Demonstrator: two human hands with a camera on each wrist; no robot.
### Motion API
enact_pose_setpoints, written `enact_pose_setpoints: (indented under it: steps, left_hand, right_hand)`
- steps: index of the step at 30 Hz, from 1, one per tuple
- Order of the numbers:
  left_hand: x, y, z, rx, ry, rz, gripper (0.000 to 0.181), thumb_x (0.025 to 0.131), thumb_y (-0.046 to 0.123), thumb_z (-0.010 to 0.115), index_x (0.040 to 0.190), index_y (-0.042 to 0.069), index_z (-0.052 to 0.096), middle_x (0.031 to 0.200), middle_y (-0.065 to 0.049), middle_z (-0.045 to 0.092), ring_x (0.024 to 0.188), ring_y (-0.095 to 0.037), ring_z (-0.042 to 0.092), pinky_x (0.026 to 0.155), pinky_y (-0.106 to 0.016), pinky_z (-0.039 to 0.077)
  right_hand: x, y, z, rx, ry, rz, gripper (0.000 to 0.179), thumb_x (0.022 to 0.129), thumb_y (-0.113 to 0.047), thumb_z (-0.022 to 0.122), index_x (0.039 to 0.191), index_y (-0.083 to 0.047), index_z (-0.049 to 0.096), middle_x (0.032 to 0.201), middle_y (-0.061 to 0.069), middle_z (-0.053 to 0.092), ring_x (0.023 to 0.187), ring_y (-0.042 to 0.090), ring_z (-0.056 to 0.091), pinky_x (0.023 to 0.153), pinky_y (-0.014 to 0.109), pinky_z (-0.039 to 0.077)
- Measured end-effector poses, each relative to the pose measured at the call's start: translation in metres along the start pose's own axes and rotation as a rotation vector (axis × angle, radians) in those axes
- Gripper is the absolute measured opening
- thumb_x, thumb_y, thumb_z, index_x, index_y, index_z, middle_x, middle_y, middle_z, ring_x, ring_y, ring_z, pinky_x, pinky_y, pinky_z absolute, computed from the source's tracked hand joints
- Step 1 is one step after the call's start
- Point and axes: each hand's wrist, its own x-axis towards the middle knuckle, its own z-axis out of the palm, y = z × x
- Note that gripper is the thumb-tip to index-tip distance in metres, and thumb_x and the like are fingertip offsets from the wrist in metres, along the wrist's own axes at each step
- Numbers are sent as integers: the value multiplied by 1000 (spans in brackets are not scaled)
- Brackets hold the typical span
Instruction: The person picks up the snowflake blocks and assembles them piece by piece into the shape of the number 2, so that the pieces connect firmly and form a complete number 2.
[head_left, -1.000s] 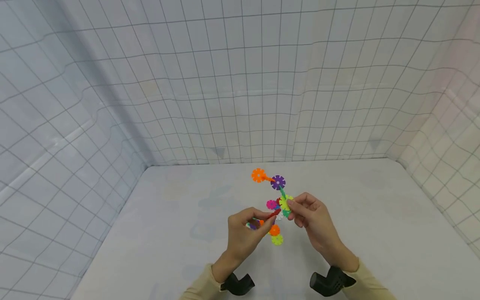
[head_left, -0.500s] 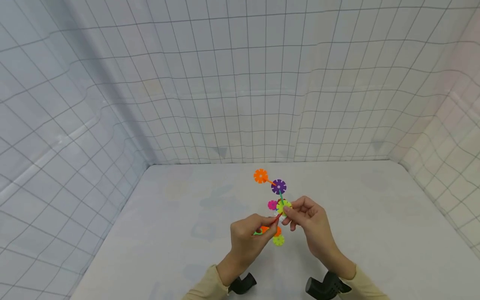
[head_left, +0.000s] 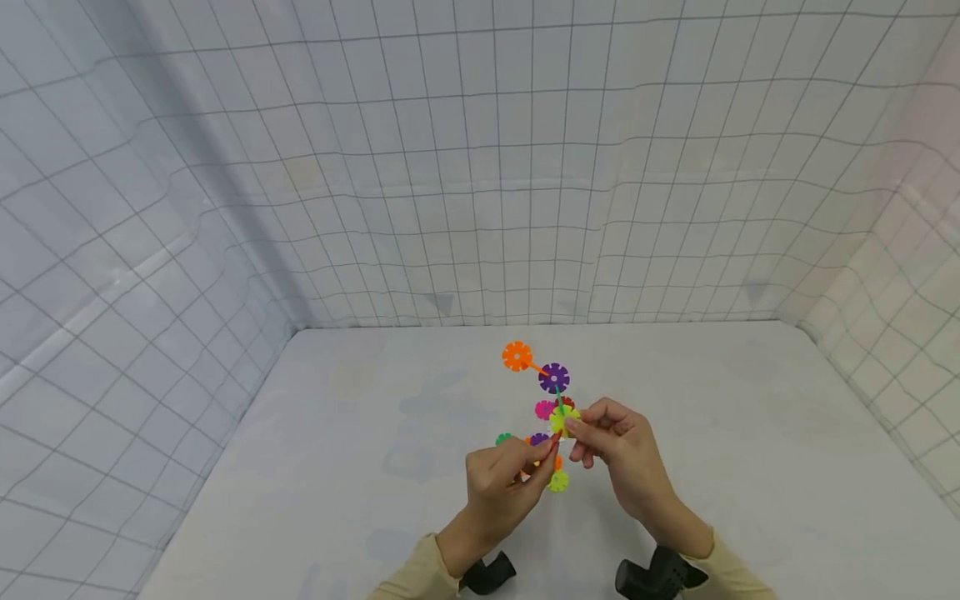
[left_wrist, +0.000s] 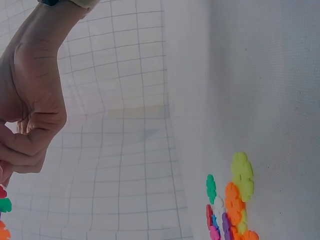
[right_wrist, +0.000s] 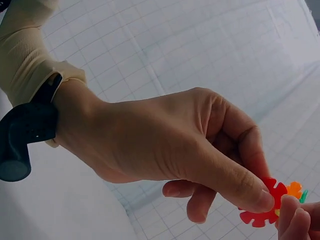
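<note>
Three grid-lined white walls point(head_left: 480, 167) bound a white table point(head_left: 360, 500). Head view: left hand point(head_left: 498, 483) pinches a red disc point(head_left: 556, 439) (nearly edge-on) against the near side of a yellow disc point(head_left: 558, 419), which the right hand point(head_left: 626, 442) grips; interlock cannot be told. Purple disc point(head_left: 554, 377) and orange disc point(head_left: 517, 356) extend beyond, chained. Left wrist: disc cluster point(left_wrist: 233, 202) on the table, apart from the left hand. Right wrist: red disc between both hands' fingertips.

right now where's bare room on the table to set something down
The table lies bare left of the left hand, up to the gridded sheet, and right of the right hand. It's crowded where they converge: clustered discs, plus a held chain.
</note>
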Motion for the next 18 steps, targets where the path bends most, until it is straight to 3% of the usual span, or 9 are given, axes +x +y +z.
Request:
enact_pose_setpoints:
  steps: [4,8,12,18]
  left_hand:
    - [-2,-2,0,-6,19,30,7,85,5,69,80,0,67,61,-2,60,43,-4,49,51,-4,40]
    - [-1,-2,-1,-2,14,10,9,86,9,70,85,0,68,63,-3,62,44,-4,51,51,-6,41]
    - [3,-4,-2,-19,-30,-64,13,86,14,72,89,1,70,70,-3,66,48,-5,55,51,-8,43]
    - [1,-14,-5,-65,-126,-225,13,76,14,80,82,8,70,73,2,67,54,-2,57,52,-10,45]
  right_hand:
    - [-1,-1,0,14,-46,6,11,87,-2,66,79,-4,59,68,8,61,53,14,59,49,22,48]
    - [0,-2,-2,-9,-73,-11,11,88,-3,66,80,-4,59,67,8,62,54,15,59,50,23,49]
    - [4,-4,-8,-67,-101,-31,11,88,-3,65,84,3,57,69,10,64,58,18,62,54,26,52]
    - [16,-3,-21,-157,-112,-23,21,90,-7,65,91,11,55,76,10,67,67,22,65,61,30,54]
